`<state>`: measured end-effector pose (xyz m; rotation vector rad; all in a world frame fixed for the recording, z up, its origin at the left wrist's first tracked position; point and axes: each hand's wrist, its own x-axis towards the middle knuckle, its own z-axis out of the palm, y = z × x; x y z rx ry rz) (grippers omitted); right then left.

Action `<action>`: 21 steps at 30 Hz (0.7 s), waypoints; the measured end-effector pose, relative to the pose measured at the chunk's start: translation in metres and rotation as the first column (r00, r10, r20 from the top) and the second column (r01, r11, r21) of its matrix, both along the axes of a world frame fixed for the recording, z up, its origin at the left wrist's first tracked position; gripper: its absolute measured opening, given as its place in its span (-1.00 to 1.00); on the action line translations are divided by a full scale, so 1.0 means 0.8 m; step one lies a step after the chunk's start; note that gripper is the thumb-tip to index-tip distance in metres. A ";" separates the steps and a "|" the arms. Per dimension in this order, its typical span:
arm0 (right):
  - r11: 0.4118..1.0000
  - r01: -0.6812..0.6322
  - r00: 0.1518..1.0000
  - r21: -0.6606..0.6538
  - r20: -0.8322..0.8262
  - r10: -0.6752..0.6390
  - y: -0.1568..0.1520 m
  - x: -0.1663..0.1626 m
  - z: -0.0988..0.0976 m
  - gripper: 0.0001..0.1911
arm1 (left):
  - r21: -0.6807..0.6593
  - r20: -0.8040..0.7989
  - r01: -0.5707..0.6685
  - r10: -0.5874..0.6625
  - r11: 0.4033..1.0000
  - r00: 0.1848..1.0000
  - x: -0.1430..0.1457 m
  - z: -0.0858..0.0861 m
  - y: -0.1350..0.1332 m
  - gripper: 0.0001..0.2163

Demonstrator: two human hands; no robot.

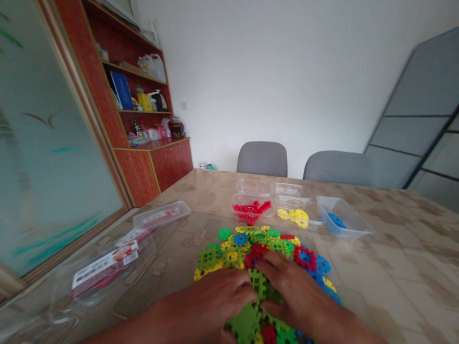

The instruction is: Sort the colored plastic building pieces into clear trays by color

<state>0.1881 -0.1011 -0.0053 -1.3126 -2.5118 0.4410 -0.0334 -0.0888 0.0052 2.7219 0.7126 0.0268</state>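
Observation:
A heap of plastic interlocking pieces (255, 244) in green, yellow, red and blue lies on the table in front of me. My left hand (216, 302) rests palm down on the near left of the heap, fingers curled over green pieces. My right hand (295, 293) lies on the near right of the heap, fingers spread over a green lattice piece (259, 285). Behind the heap stand clear trays: one with red pieces (252, 209), one with yellow pieces (294, 215), one with a blue piece (336, 220).
A clear lidded tub with a red label (104, 268) and its lid (161, 215) lie at the left. Two grey chairs (262, 159) stand behind the table (408, 265). A red wooden shelf unit (143, 110) is at the back left.

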 end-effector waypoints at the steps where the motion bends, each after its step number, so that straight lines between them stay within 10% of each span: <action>1: 1.000 -0.002 1.000 0.004 0.000 0.002 0.000 0.000 0.002 -0.57 | 0.004 -0.010 0.002 -0.002 1.000 1.000 0.001 0.002 0.000 -0.55; 21: 1.000 0.008 1.000 -0.017 -0.029 -0.008 0.019 0.040 0.021 -0.62 | -0.030 -0.002 -0.040 0.040 0.999 0.999 0.005 -0.002 0.008 -0.46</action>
